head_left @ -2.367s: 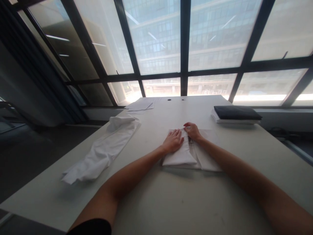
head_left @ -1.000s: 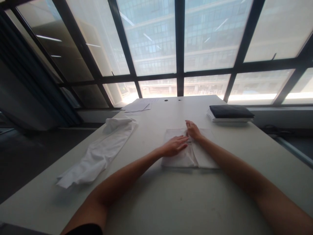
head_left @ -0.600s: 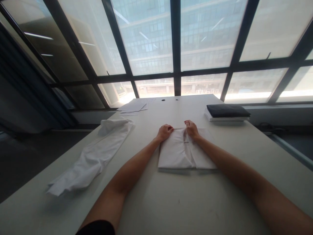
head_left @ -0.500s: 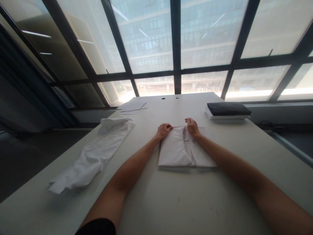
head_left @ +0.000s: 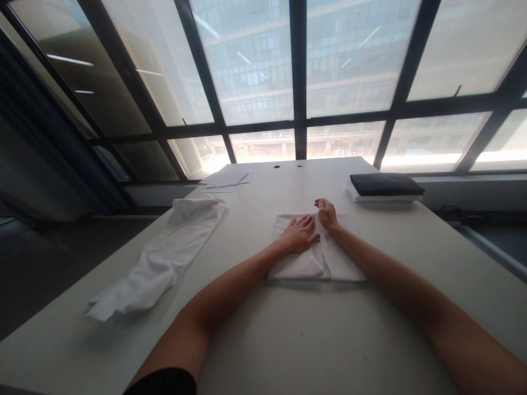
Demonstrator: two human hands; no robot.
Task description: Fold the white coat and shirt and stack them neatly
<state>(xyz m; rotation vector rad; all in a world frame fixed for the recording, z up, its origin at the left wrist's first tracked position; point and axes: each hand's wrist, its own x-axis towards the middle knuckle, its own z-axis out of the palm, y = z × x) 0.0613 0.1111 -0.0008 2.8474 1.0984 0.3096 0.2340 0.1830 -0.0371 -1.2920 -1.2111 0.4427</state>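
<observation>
Your left hand (head_left: 299, 235) lies palm down with fingers spread on the left half of the folded white cloth (head_left: 294, 267), gripping nothing. Your right hand (head_left: 326, 213) is at the cloth's far edge, just right of the middle, fingers curled; you cannot tell from here whether any fabric is pinched in it. Half a second ago your left hand was at the far left corner; now it has come across to the middle, close beside your right, which has hardly shifted. The cloth itself has stayed put, so this looks like flattening the left side rather than moving the piece.

The cloth sits on the white table (head_left: 304, 334) between your forearms, its two halves meeting along a line that runs near to far, slightly open at the near end. To the left lies a loose, wrinkled white garment (head_left: 160, 263), with paper sheets (head_left: 225, 179) beyond it. Far right, a dark folded cloth (head_left: 387, 184) rests on a white stack (head_left: 382, 199). Windows (head_left: 263, 66) stand behind the far edge.
</observation>
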